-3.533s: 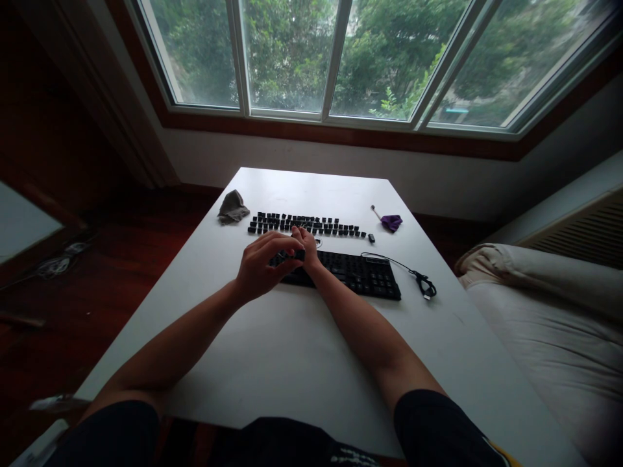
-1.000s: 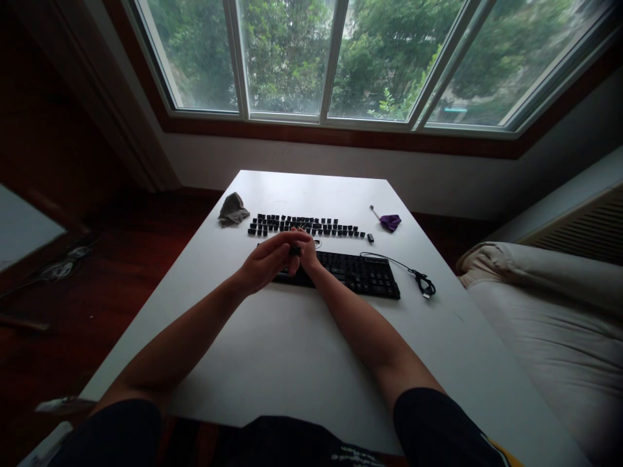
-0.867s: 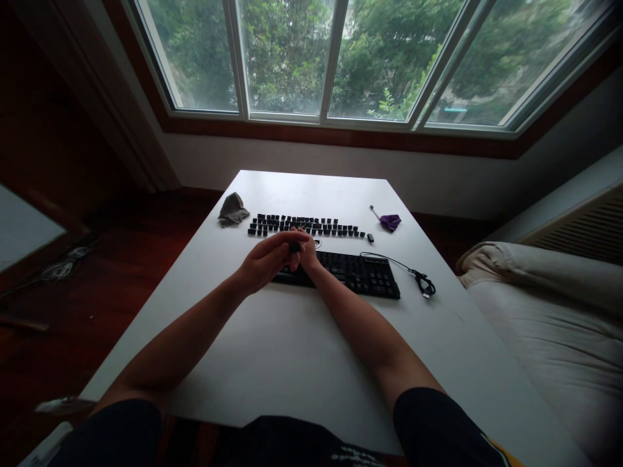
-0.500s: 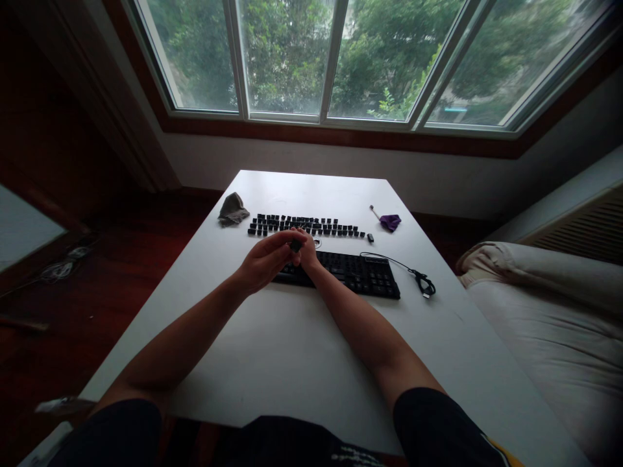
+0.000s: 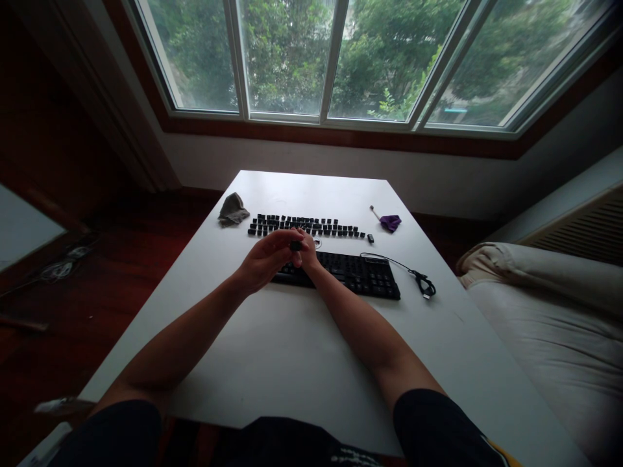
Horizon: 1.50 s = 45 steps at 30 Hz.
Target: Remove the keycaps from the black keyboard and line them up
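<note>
A small black keycap point(image 5: 295, 246) sits between the thumb and fingers of my left hand point(image 5: 267, 258), which is closed on it. My right hand point(image 5: 308, 251) meets it from the right, fingers bent in against the keycap and the left fingertips; whatever they grip is hidden. Both hands hover over the left part of a black keyboard point(image 5: 360, 274). Just beyond them, loose black keycaps point(image 5: 316, 227) lie in rows on the white table. A small round item point(image 5: 318, 243) shows past my right hand, partly covered.
The keyboard's coiled cable point(image 5: 423, 283) rests on the white table point(image 5: 292, 363) at right. A grey cloth point(image 5: 233, 210) lies at back left. At back right are a purple cloth point(image 5: 390, 223) and a thin brush-like stick point(image 5: 374, 211). A pale cushioned seat point(image 5: 545, 318) stands beyond the right edge.
The keycap has turned slightly between my fingers and looks flatter and darker. Both hands stay in nearly the same place, and nothing else on the table has moved.
</note>
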{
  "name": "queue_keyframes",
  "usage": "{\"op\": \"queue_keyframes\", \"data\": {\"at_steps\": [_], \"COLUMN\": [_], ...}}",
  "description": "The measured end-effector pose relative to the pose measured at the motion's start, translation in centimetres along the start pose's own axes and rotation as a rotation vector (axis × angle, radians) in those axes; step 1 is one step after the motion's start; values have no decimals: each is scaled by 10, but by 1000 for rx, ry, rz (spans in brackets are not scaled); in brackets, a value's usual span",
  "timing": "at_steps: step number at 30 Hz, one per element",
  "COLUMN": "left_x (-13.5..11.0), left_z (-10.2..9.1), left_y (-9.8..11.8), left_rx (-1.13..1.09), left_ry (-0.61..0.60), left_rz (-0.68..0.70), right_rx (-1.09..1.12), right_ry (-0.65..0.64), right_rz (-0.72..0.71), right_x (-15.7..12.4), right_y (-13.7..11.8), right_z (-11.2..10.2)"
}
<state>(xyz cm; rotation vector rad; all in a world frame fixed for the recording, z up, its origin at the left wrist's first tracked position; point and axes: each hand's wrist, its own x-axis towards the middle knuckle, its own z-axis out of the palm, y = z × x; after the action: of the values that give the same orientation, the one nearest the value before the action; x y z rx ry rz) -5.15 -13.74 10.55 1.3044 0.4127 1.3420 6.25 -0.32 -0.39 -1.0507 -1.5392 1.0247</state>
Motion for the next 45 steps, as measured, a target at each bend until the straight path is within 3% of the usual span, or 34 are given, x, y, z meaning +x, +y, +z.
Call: {"op": "queue_keyframes", "data": {"at_steps": [34, 45], "left_x": [-1, 2], "left_z": [0, -15], "left_y": [2, 5], "left_rx": [24, 27], "left_ry": [36, 64], "left_rz": [-16, 38], "right_rx": [-11, -26], "right_ry": [4, 40], "right_rz": [36, 58], "right_x": [0, -2], "right_y": [-3, -6], "right_z": [1, 3]}}
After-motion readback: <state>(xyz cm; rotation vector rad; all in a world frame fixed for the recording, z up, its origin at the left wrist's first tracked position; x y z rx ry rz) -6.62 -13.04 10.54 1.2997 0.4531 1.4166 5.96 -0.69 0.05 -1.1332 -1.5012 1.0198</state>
